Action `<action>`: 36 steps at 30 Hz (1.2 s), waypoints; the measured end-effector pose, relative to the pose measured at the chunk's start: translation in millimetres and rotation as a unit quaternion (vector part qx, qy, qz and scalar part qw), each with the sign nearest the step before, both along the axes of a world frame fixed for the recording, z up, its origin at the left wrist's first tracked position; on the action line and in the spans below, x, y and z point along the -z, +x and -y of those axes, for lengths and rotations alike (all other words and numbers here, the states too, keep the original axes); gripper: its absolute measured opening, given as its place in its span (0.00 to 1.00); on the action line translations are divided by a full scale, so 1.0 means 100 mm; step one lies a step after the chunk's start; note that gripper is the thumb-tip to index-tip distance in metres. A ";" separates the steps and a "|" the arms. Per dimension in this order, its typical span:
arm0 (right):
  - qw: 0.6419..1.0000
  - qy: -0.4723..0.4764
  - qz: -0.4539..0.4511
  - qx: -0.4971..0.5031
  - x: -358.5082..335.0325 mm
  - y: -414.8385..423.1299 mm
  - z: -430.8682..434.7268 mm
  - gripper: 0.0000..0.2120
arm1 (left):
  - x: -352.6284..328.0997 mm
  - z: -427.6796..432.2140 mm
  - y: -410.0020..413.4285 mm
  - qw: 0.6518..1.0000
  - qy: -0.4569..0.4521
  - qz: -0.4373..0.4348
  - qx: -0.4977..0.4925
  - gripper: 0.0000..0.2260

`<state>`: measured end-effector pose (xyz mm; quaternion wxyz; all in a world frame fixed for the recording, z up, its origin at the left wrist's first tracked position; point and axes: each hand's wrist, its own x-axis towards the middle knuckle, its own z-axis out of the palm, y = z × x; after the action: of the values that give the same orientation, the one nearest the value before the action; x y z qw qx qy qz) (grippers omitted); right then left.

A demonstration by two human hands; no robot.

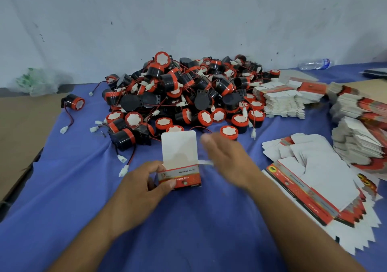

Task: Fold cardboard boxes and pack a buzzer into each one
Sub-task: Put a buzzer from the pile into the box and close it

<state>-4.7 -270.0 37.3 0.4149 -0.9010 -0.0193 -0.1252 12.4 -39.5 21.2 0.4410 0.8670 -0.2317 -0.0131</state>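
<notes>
Head view: left hand [144, 182] grips the folded box [181, 176] by its left side, lid flap up. Right hand [227, 158] just right of it – fingers extended, blurred, holding nothing. Buzzer pile [184, 91] beyond both hands; flat box stacks [310, 179] further right.

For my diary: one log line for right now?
left hand grips box | right hand open, blurred | lid up | buzzers piled behind
</notes>
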 end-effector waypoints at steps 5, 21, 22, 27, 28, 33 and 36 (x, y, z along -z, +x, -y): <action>0.968 -0.225 -0.023 0.112 0.20 0.43 0.48 0.30 | 0.07 0.01 -0.01 0.993 0.059 0.077 0.064 0.10; 0.941 0.202 0.169 0.213 -0.17 0.09 0.47 0.16 | 0.18 -0.01 0.01 0.993 0.055 0.100 0.036 0.27; 0.914 0.319 0.183 0.171 -0.22 0.05 0.42 0.13 | 0.18 0.00 0.02 0.993 0.052 0.100 0.035 0.27; 0.851 0.503 0.136 -0.066 -0.23 -0.15 0.14 0.14 | 0.23 0.01 0.03 0.993 0.043 0.100 0.033 0.28; 0.890 0.429 0.119 -0.103 -0.20 -0.19 0.09 0.17 | 0.24 0.01 0.04 0.994 0.041 0.098 0.034 0.29; 0.975 -0.045 0.173 -0.135 -0.02 -0.24 -0.01 0.17 | 0.25 0.00 0.08 0.998 0.010 0.067 0.011 0.29; 0.975 -0.107 0.154 -0.122 -0.02 -0.23 0.00 0.14 | 0.24 0.01 0.08 0.995 0.006 0.095 0.021 0.22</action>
<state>-27.9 -270.0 39.3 0.3202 -0.9010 -0.2064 -0.2076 20.3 -40.7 -3.0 0.4113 0.8620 -0.2903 0.0585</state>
